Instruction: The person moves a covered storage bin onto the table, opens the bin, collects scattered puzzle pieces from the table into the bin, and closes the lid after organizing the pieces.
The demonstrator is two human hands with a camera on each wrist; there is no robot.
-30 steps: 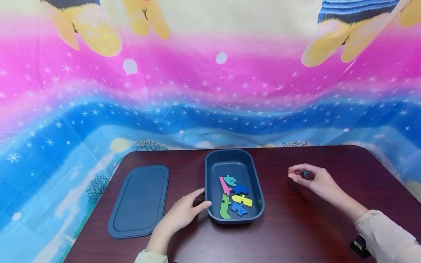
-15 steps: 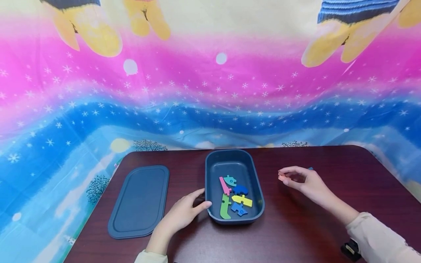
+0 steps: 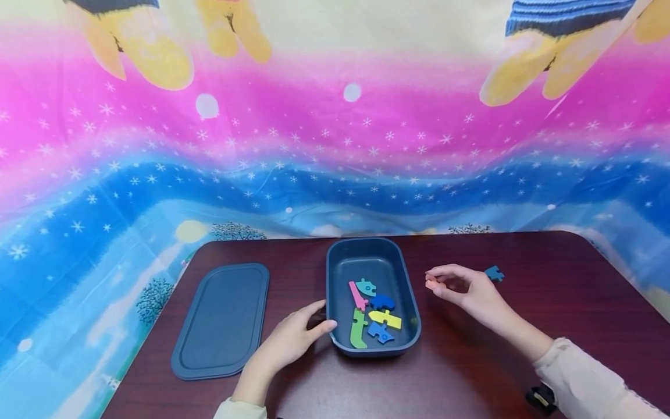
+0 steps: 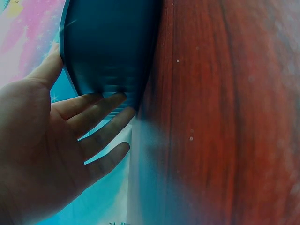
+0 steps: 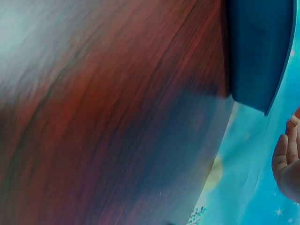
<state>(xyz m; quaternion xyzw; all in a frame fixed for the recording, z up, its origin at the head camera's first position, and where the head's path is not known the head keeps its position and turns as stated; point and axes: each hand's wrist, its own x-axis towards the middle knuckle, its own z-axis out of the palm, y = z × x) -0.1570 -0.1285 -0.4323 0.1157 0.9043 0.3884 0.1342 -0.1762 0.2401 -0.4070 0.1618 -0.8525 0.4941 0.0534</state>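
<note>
My right hand [image 3: 473, 288] pinches a small orange puzzle piece [image 3: 431, 284] between thumb and fingertips, above the table just right of a dark grey-blue box [image 3: 415, 326]. Inside the box lie several puzzle pieces, among them a pink piece [image 3: 358, 295], a green piece [image 3: 358, 331] and a yellow piece [image 3: 386, 319]. My left hand [image 3: 294, 334] rests against the box's near left side. In the left wrist view its thumb is at the rim and its fairly straight fingers [image 4: 101, 115] touch the wall. A teal puzzle piece [image 3: 494, 273] lies on the table behind my right hand.
The box's flat lid [image 3: 222, 320] lies on the left of the dark red-brown table [image 3: 445, 378]. A patterned cloth [image 3: 314, 145] hangs along the table's back and left edges.
My right hand has moved left toward the box with the orange puzzle piece, uncovering the teal piece on the table. The left hand and the box have stayed in place.
</note>
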